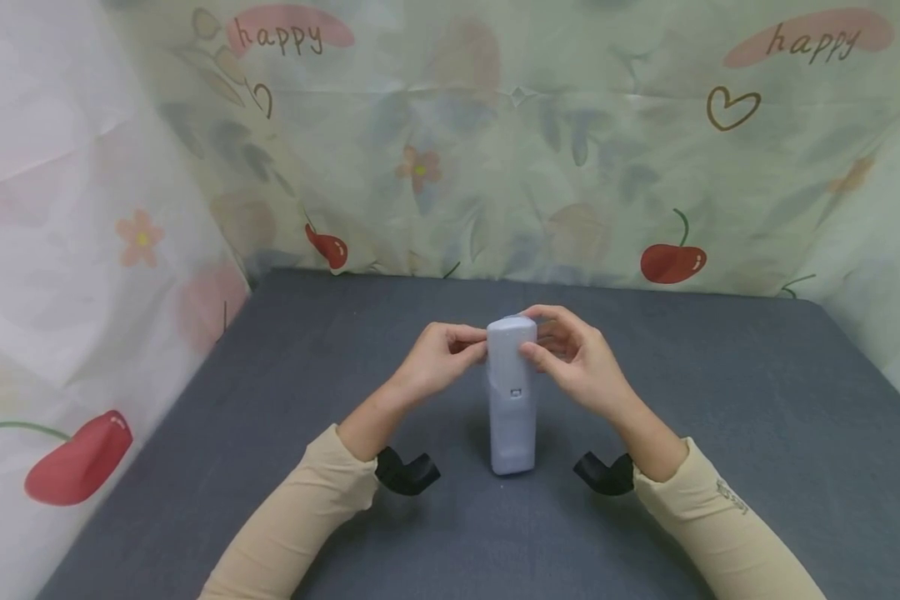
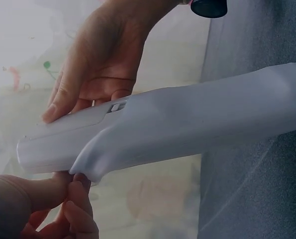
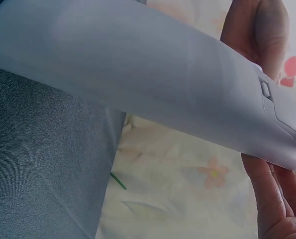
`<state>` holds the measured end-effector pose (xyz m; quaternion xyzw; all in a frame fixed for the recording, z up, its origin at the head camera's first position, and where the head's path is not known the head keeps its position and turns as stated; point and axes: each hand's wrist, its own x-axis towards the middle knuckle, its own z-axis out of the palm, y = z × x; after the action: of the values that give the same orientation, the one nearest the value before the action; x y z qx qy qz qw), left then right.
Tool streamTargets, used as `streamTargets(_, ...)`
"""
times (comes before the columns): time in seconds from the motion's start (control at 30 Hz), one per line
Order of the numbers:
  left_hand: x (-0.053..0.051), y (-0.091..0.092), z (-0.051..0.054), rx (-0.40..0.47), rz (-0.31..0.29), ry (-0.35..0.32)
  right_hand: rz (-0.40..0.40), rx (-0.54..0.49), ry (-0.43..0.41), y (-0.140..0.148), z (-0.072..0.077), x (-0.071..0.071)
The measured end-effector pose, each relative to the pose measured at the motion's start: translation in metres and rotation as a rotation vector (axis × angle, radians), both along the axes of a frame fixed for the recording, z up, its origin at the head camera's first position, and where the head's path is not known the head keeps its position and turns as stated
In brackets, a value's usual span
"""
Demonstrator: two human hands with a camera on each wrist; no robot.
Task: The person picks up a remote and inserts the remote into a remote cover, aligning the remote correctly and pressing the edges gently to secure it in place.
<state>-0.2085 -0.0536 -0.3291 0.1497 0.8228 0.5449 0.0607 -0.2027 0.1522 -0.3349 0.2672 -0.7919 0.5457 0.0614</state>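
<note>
A long pale grey-white plastic device (image 1: 512,417) stands upright on the dark table, a small latch on the side facing me. My left hand (image 1: 438,358) is at its upper left, where thumb and fingertips pinch the edge. In the left wrist view, the left fingertips (image 2: 80,185) meet just under a flared part of the casing. On the upper right, my right hand (image 1: 581,354) holds the device, thumb on the near face and fingers around the far side. The right wrist view shows the right hand (image 3: 279,199) below the latch end. The device's far face is hidden.
The table (image 1: 330,358) has a dark grey cloth surface. A printed curtain (image 1: 495,225) hangs along its back edge and another stands at the left. Black curved wrist mounts (image 1: 412,475) stick out below both forearms, close to the device's base.
</note>
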Motion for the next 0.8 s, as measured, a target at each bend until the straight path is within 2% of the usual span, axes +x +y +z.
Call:
streamTargets(0.23,-0.0023,-0.0023,0.0025,-0.021,-0.024,-0.028,0.028,0.01,-0.003,-0.001,-0.0002,0.0012)
streamTargets(0.5,-0.0024,-0.0052,0.007,-0.047,-0.077,-0.006,0.054,0.042,0.006,-0.0037,0.0023,0.0037)
streamTargets(0.6,-0.0025,-0.0061,0.0062,-0.045,-0.096,-0.021,0.04,0.052,0.01,-0.0033,0.0028,0.004)
streamTargets(0.8,-0.0015,-0.0083,0.0054,0.029,-0.196,-0.069,-0.029,0.02,0.019,0.0005,0.0029,0.0014)
